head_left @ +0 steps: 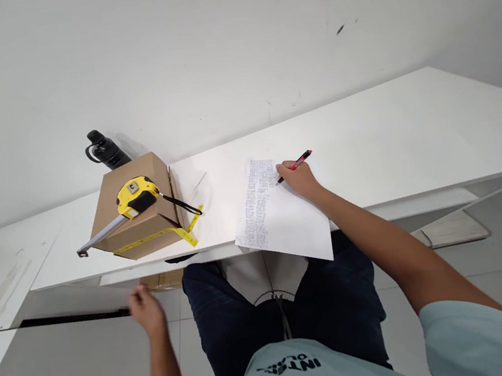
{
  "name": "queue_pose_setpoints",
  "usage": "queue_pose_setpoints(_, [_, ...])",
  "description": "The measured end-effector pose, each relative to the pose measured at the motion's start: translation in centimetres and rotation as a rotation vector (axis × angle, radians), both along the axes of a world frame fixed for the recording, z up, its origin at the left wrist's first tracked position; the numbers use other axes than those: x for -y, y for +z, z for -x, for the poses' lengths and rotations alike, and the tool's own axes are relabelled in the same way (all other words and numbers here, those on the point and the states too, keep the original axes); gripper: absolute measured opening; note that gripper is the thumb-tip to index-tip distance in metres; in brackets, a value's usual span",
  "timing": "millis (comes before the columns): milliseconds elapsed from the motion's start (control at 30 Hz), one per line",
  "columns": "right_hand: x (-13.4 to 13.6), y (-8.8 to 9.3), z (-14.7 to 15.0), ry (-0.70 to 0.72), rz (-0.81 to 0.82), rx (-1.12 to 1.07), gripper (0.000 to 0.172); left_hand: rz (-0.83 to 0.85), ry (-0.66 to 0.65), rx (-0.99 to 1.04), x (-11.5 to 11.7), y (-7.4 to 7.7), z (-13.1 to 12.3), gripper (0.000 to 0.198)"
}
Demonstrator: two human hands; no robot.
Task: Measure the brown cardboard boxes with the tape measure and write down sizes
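My right hand (300,179) is closed around a red and black pen (302,159), its tip on a sheet of paper (299,225). Dense blue handwriting covers the paper's left part, and its lower edge hangs over the table front. My left hand (146,309) is in the air below the table edge, fingers curled in and slightly blurred, with nothing visible in them. Nearest to it is a cardboard box (146,173). A yellow and black tape measure (137,196) lies on top, its blade end (96,235) sticking out left. A yellow measuring strip (149,238) runs along the box's front.
A black bottle (106,150) stands behind the box, near the wall (228,45). The narrow white table (413,130) runs along the wall. Below it are a shelf edge (425,203) and another cardboard box (165,281). My legs (224,319) are close under the front edge.
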State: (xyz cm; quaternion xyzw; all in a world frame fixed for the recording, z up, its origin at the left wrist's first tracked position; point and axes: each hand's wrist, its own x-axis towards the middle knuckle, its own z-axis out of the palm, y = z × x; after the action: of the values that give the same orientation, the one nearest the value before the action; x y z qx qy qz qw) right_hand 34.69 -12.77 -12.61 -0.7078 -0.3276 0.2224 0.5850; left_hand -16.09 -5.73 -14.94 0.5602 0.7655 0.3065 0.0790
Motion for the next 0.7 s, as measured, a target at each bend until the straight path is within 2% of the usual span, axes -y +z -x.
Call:
queue_pose_setpoints(67, [0.0,0.1,0.0,0.005,0.010,0.002,0.038,0.162,-0.057,-0.002,2.2,-5.2,-2.4,0.045])
queue_pose_setpoints(100, [0.1,0.1,-0.1,0.008,0.016,0.005,0.039,0.223,-0.085,-0.009,3.1,-7.2,-3.5,0.050])
queue_pose_setpoints(133, [0.1,0.2,0.0,0.008,0.023,0.010,0.039,0.279,-0.106,-0.014,3.7,-8.8,-4.3,0.055])
queue_pose_setpoints(200, [0.3,0.4,0.0,-0.003,0.037,0.020,0.039,0.352,-0.162,-0.030,4.3,-10.6,-5.4,0.066])
queue_pose_setpoints(367, [0.8,1.0,0.3,-0.028,0.051,0.036,0.036,0.411,-0.296,-0.192,3.5,-11.4,-5.5,0.077])
queue_pose_setpoints(700, [1.0,1.2,0.2,-0.091,0.058,0.025,0.033,0.418,-0.314,-0.176,3.2,-12.5,-4.8,0.079])
